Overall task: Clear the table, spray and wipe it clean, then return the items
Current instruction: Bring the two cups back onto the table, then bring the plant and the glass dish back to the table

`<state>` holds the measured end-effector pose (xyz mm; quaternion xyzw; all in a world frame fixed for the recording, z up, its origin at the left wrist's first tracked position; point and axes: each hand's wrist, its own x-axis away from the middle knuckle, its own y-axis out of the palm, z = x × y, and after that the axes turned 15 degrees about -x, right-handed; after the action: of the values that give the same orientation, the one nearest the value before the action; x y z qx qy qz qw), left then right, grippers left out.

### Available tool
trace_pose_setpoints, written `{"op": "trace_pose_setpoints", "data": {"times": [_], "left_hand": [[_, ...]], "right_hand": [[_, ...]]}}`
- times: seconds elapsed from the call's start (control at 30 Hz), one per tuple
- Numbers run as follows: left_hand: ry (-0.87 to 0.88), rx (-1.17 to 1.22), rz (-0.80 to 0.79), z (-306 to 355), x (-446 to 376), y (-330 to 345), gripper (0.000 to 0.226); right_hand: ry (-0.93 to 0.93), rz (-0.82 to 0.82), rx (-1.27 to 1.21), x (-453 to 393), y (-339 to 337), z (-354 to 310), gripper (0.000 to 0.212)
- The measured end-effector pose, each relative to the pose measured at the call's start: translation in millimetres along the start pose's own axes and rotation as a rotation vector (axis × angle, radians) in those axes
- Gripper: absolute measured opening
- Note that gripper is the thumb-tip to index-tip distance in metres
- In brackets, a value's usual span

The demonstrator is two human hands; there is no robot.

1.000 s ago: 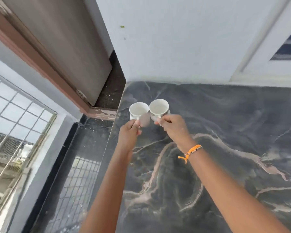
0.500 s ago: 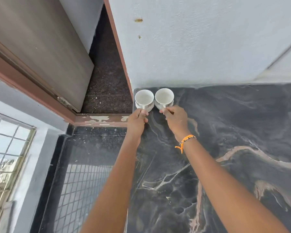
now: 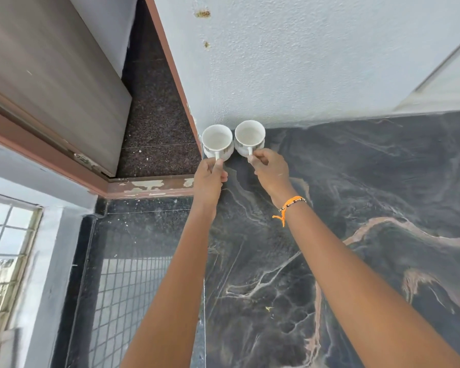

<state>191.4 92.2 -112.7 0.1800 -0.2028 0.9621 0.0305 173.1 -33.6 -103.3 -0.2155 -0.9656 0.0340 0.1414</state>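
Fingers of left hand (image 3: 209,179) and right hand (image 3: 270,170) pinch near-pointing handles of upright left cup (image 3: 217,140) and right cup (image 3: 249,136).

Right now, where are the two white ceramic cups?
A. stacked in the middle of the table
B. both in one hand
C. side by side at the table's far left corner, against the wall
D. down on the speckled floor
C: the left white ceramic cup and the right white ceramic cup sit side by side at the dark marble table corner by the wall, left hand and right hand each pinching a handle.

Two white ceramic cups, upright, empty, side by side at far left corner of dark marble table (image 3: 369,208), against wall. Left cup (image 3: 217,141) at table edge; right cup (image 3: 249,138) just beside; handles face viewer, both held.
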Motion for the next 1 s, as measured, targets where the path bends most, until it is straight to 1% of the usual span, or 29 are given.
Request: {"op": "trace_pose_setpoints", "data": {"times": [0.1, 0.17, 0.23, 0.33, 0.43, 0.57, 0.7, 0.9, 1.0], "left_hand": [[-0.097, 0.09, 0.051, 0.0, 21.8, 9.3, 0.021], [-0.161, 0.126, 0.066, -1.8, 41.7, 17.2, 0.014], [-0.211, 0.168, 0.049, -0.5, 66.9, 31.2, 0.009], [-0.227, 0.184, -0.038, 7.1, 106.9, 60.6, 0.013], [-0.177, 0.159, -0.125, 23.1, 150.4, 99.1, 0.01], [-0.059, 0.105, -0.232, 49.4, 217.0, 162.3, 0.012], [0.038, 0.059, -0.359, 67.2, 301.3, 243.1, 0.016], [0.095, -0.032, -0.582, 75.5, 425.6, 369.1, 0.016], [0.146, -0.083, -0.7, 82.0, 474.5, 424.1, 0.017]], "right_hand": [[0.073, 0.037, -0.134, 16.9, -18.2, 3.9, 0.014], [0.104, 0.036, -0.184, 29.2, -32.1, 5.4, 0.017], [0.123, 0.046, -0.229, 45.5, -53.0, 4.8, 0.02], [0.125, 0.056, -0.303, 74.5, -94.6, 2.9, 0.018], [0.098, 0.087, -0.361, 108.0, -148.8, 3.9, 0.017], [0.07, 0.174, -0.468, 156.5, -235.4, 10.4, 0.018], [0.054, 0.294, -0.546, 211.8, -342.4, 30.1, 0.02], [0.093, 0.5, -0.621, 295.3, -492.4, 73.2, 0.023], [0.088, 0.62, -0.649, 328.3, -556.1, 90.7, 0.023]]}}
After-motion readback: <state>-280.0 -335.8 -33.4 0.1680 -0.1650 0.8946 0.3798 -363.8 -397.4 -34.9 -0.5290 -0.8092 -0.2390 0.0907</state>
